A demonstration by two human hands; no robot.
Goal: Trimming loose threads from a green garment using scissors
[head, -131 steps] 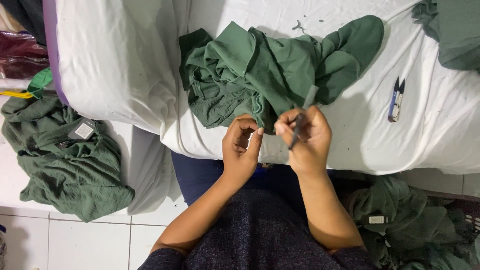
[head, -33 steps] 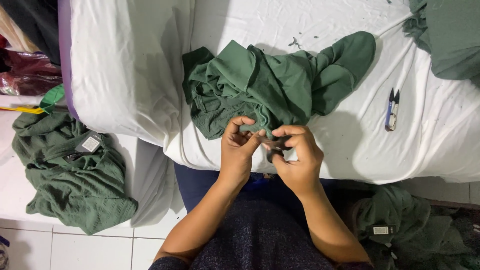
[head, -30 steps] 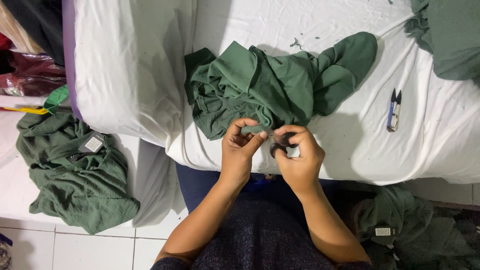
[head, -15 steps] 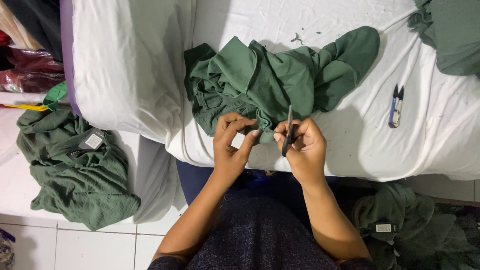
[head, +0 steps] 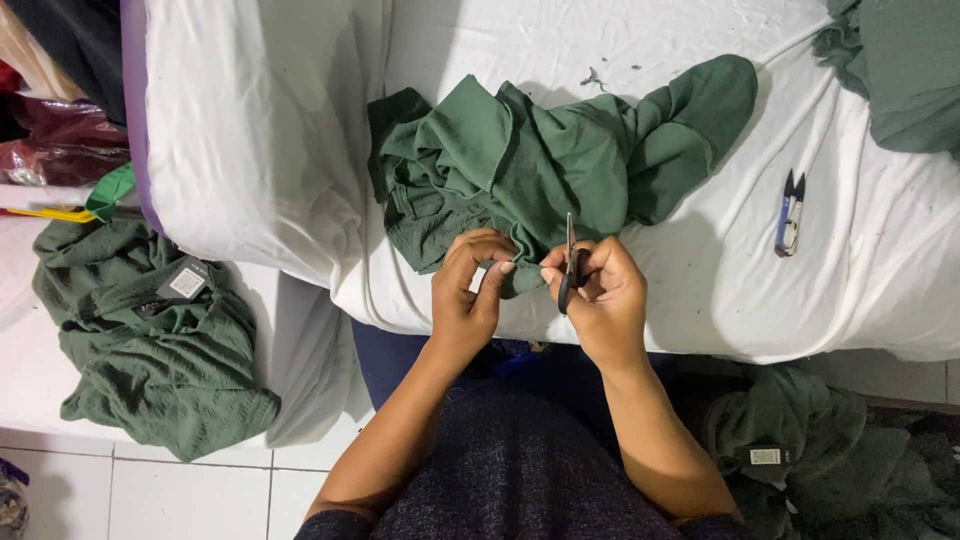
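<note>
White sheeting [head: 620, 330] covers the work surface in front of me, and both my hands meet just above its near edge.

My right hand [head: 605, 300] is closed around a small dark thread snip [head: 570, 268], its thin blade standing upright out of my fist, pointing away from me. My left hand [head: 470, 290] sits just beside it, thumb and fingers pinched shut on a fold of the green garment [head: 540, 170], with a small pale tag [head: 480, 277] showing between the fingertips. The two hands are nearly touching, and the blade stands in the narrow gap between them, right at the cloth edge I am holding.

Beyond my knuckles the green garment lies bunched in a heap on the sheet, stretching away and off to the right of my right hand, where a rounded sleeve or cuff end curls over. A few green thread scraps [head: 592, 76] lie on the sheet past the heap.

Well to the right of my right hand, a second snip with a blue handle [head: 790, 213] lies flat on the sheet, apart from everything else. Farther out, at the far right corner, another green cloth pile [head: 900, 70] rests on the sheet.

To the left of my left hand, below the hanging edge of the sheet, a crumpled green garment with a grey tag [head: 150, 340] lies on the white tiled floor [head: 200, 495]. To the right of my right forearm, more green clothing [head: 820, 460] is piled low on the floor, one piece showing a small white tag.
</note>
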